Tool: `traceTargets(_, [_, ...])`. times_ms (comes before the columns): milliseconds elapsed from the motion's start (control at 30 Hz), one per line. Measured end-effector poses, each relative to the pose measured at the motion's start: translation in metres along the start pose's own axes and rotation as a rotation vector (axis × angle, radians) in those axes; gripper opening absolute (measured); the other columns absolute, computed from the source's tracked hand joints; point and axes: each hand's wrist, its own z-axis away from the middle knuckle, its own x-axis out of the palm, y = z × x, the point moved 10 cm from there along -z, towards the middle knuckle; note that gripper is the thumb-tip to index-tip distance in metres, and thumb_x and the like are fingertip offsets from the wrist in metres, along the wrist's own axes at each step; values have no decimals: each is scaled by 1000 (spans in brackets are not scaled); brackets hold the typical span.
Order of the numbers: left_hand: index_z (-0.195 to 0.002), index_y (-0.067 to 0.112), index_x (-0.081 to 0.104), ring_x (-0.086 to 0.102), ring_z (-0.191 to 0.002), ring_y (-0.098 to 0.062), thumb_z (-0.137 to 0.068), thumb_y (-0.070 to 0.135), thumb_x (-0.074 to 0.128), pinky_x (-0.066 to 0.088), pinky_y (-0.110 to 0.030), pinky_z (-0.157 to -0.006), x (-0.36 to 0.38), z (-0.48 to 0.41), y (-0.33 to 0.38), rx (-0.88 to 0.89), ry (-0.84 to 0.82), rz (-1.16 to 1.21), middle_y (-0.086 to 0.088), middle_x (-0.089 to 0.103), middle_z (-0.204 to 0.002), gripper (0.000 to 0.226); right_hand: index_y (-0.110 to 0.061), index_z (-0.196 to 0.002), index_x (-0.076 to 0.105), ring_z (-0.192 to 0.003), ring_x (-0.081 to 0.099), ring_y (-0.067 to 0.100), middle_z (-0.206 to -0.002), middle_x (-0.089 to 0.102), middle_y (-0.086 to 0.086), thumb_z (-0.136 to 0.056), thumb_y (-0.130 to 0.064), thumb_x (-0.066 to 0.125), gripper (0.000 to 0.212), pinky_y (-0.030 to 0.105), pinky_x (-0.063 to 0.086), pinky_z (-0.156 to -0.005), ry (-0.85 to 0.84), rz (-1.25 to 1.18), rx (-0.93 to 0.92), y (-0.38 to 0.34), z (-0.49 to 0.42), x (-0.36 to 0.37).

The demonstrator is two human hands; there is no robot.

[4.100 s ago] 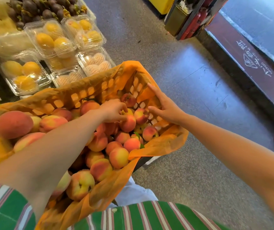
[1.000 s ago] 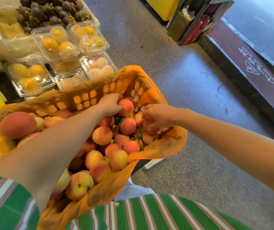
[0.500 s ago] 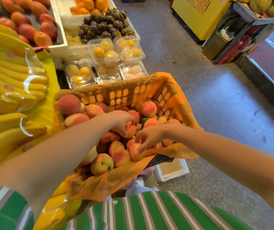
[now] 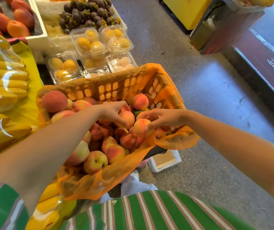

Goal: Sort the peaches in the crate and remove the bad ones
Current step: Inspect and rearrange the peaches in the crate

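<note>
An orange plastic crate point(image 4: 116, 87), lined with orange netting, holds several red-yellow peaches. Inside its far half, my left hand point(image 4: 112, 112) curls over a peach point(image 4: 127, 118) and grips it from above. Close beside it, my right hand point(image 4: 162, 118) pinches another peach point(image 4: 140, 127) between thumb and fingers near the crate's right side. A large red peach point(image 4: 54, 101) lies at the crate's left corner. More peaches are piled below my arms, some hidden by them.
Bagged bananas point(image 4: 2, 83) lie on a yellow surface at left. Clear clamshell packs of yellow fruit point(image 4: 89, 42) stand behind the crate, with mangosteens point(image 4: 86, 14) and mangoes point(image 4: 16, 19) beyond. A white foam box point(image 4: 165, 161) sits on the floor below the crate's right side.
The view tipped up and drew in closer. My right hand lifted a peach off the pile by the crate's right side. My left hand kept its hold on its peach.
</note>
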Motion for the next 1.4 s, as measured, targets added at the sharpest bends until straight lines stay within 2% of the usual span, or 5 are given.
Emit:
traceTargets(167, [-123, 17, 48, 56, -100, -23, -74, 46, 59, 47, -32, -82, -7, 14, 6, -62, -42, 803, -9, 54, -120, 58, -22, -131, 39, -109, 61, 34, -124, 58, 16, -85, -52, 44, 55, 45, 48, -99, 19, -522, 57, 17, 16, -17])
traceTargets(267, [-122, 8, 53, 61, -98, -27, -74, 46, 50, 54, -33, -79, -5, 14, 9, -56, -59, 1170, -17, 62, -115, 62, -8, -115, 51, -74, 59, 25, -91, 61, 13, -87, -52, 38, 54, 29, 53, -67, 53, -769, 11, 10, 25, -27])
traceTargets(500, [-125, 16, 55, 69, -92, -18, -69, 47, 77, 57, -31, -74, -5, 8, 40, 68, -161, 1271, -7, 70, -106, 68, -18, -130, 48, -93, 66, 23, -114, 65, 11, -69, -57, 75, 77, 33, 54, -78, -19, -757, -49, 9, 30, -30])
traceTargets(933, [-123, 22, 58, 55, -103, -24, -77, 23, 77, 47, -28, -72, -22, -14, 22, -22, 95, 806, -6, 52, -119, 50, -35, -124, 52, -109, 51, 15, -122, 51, -5, -69, -34, 85, 65, 28, 48, -87, 162, 451, 84, 15, 38, -44])
traceTargets(1400, [-124, 14, 52, 54, -108, -24, -71, 37, 79, 43, -32, -83, -67, -68, 56, 44, 500, 315, -8, 57, -117, 64, -27, -118, 55, -97, 55, 16, -111, 59, -5, -67, -41, 82, 59, 32, 47, -80, 95, 685, -106, -4, 27, -20])
